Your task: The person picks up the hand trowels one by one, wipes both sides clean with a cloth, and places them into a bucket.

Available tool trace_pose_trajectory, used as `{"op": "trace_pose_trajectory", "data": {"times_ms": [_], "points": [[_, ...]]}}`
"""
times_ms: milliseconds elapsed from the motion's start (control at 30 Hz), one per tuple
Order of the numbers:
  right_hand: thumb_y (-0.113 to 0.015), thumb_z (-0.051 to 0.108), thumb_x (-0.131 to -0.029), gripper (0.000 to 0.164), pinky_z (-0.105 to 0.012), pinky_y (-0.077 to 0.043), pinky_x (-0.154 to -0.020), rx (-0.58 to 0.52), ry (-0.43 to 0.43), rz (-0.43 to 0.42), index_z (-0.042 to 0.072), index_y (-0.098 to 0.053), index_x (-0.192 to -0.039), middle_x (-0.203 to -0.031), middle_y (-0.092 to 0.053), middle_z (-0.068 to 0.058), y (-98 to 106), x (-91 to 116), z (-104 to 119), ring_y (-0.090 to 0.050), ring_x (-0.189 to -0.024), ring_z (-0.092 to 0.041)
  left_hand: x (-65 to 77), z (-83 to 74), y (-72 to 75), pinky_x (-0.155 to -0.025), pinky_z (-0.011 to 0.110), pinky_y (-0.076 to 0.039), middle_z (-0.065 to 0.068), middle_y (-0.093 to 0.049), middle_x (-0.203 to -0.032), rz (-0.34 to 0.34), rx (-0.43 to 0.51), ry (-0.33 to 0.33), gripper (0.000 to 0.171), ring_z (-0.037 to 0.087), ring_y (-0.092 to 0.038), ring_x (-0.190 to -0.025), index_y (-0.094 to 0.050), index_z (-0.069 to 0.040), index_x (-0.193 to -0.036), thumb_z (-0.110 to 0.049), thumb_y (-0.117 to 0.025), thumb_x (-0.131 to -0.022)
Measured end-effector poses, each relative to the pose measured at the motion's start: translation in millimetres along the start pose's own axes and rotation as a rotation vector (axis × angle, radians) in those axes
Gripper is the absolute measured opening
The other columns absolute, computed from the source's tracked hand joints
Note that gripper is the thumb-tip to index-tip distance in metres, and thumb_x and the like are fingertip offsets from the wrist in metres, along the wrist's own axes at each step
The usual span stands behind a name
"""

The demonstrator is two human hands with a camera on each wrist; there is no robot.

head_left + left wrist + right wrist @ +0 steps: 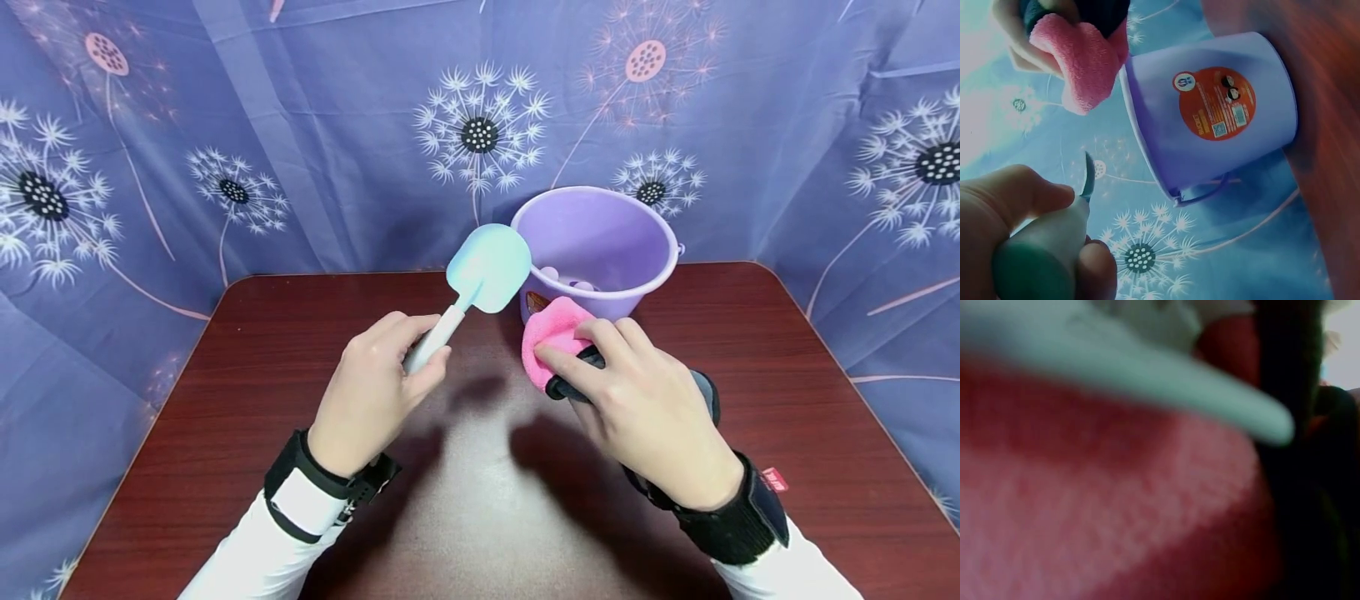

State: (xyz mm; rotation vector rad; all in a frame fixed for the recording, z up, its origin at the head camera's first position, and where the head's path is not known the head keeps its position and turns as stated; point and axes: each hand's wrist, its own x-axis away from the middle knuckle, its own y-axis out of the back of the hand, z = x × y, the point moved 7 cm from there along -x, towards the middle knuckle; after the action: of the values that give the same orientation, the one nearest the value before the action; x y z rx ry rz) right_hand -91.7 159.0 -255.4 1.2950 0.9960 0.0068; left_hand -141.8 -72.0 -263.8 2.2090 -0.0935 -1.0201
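Observation:
A toy shovel with a pale blue blade (489, 265) and white handle is pinched by the handle between my left hand's (366, 404) thumb and fingers. It tilts up, with the blade at the left side of a purple bucket (600, 237). My right hand (651, 408) grips a fleecy pink cloth (553, 327) beside dark material, in front of the bucket. The left wrist view shows the shovel handle (1054, 234) with its green end, and the pink cloth (1088, 65) near the bucket's rim. Pink fleece (1116, 506) and a blurred pale green edge (1210, 390) fill the right wrist view.
The bucket stands upright at the back of a dark red wooden table (300, 325). Light purple rounded pieces (583, 286) show inside it. An orange label (1213, 103) is on its side. A blue dandelion-print cloth (337, 150) hangs behind the table.

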Motion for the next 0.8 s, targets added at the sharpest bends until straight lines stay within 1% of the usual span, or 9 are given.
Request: {"op": "trace_pose_trajectory", "data": {"times_ms": [200,333,433,567,733,800], "points": [[-0.067,0.011,-0.09,0.034,-0.04,-0.043,-0.045,-0.005,-0.006,-0.001,0.021,-0.071,-0.123,-0.108,-0.06,-0.013,1,0,-4,-0.055,-0.088,-0.036,-2.4,12.0,-3.4,-0.057,0.022,-0.041,-0.006,-0.066,-0.083,0.071,0.156,0.133,0.023,0.011,-0.054,-0.066,-0.079,-0.011,-0.115,-0.009,-0.081,-0.092],[-0.07,0.011,-0.091,0.035,-0.042,-0.047,-0.047,-0.006,-0.009,0.01,0.022,-0.072,-0.125,-0.111,-0.06,-0.014,1,0,-5,-0.057,-0.093,-0.037,-1.8,17.8,-5.4,-0.052,0.025,-0.038,-0.01,-0.067,-0.082,0.123,0.211,0.211,0.02,0.012,-0.05,-0.061,-0.078,-0.016,-0.117,-0.013,-0.077,-0.097],[-0.073,0.011,-0.089,0.038,-0.043,-0.048,-0.047,-0.01,-0.008,0.0,0.022,-0.072,-0.125,-0.114,-0.061,-0.014,2,0,-6,-0.058,-0.096,-0.038,-1.1,20.4,-6.0,-0.051,0.027,-0.037,-0.008,-0.06,-0.077,0.157,0.231,0.252,0.017,0.013,-0.045,-0.057,-0.076,-0.018,-0.118,-0.014,-0.071,-0.102],[-0.076,0.012,-0.087,0.04,-0.044,-0.048,-0.047,-0.017,-0.009,-0.013,0.023,-0.072,-0.125,-0.115,-0.061,-0.014,4,1,-6,-0.058,-0.096,-0.038,-0.4,21.3,-7.7,-0.053,0.03,-0.036,-0.004,-0.049,-0.072,0.202,0.244,0.287,0.017,0.013,-0.04,-0.056,-0.075,-0.017,-0.119,-0.016,-0.064,-0.107],[-0.074,0.013,-0.089,0.038,-0.045,-0.05,-0.049,-0.023,-0.013,-0.008,0.024,-0.072,-0.125,-0.117,-0.061,-0.014,5,1,-6,-0.058,-0.098,-0.038,0.7,21.4,-8.9,-0.052,0.031,-0.035,-0.005,-0.042,-0.067,0.243,0.241,0.32,0.019,0.012,-0.037,-0.055,-0.074,-0.017,-0.121,-0.02,-0.059,-0.109],[-0.071,0.016,-0.092,0.034,-0.045,-0.051,-0.051,-0.022,-0.012,0.002,0.024,-0.072,-0.125,-0.118,-0.061,-0.013,5,0,-6,-0.059,-0.1,-0.038,0.9,21.3,-9.4,-0.052,0.031,-0.034,-0.006,-0.042,-0.065,0.257,0.242,0.331,0.019,0.011,-0.036,-0.054,-0.074,-0.017,-0.12,-0.02,-0.059,-0.109]]}}
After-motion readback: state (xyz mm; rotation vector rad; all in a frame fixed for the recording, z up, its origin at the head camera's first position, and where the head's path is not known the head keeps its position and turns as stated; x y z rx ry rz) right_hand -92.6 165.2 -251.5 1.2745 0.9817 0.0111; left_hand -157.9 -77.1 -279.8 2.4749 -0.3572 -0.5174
